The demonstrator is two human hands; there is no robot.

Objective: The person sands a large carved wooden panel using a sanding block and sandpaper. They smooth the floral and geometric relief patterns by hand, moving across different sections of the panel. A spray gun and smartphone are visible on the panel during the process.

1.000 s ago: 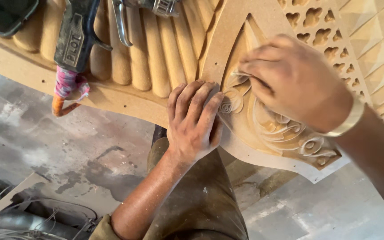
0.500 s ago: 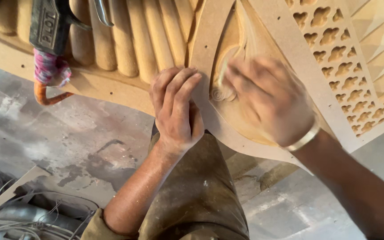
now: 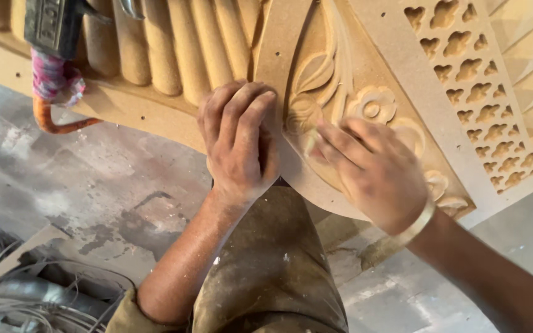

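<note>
The left hand point(image 3: 239, 139) lies open, flat on the carved panel point(image 3: 334, 80); the right hand point(image 3: 374, 169) pinches what may be sandpaper point(image 3: 310, 143) against the flower relief.

right wrist: gold bangle point(image 3: 416, 226) | olive rolled sleeve point(image 3: 124, 314) | dusty trousers point(image 3: 272, 271)

We see bare ribbed board point(image 3: 174, 49) open between the power tool point(image 3: 53, 24) and our left hand point(image 3: 239, 142); our right hand point(image 3: 371, 172) covers the carved flowers point(image 3: 374, 105), fretwork point(image 3: 464, 68) free beyond.
</note>
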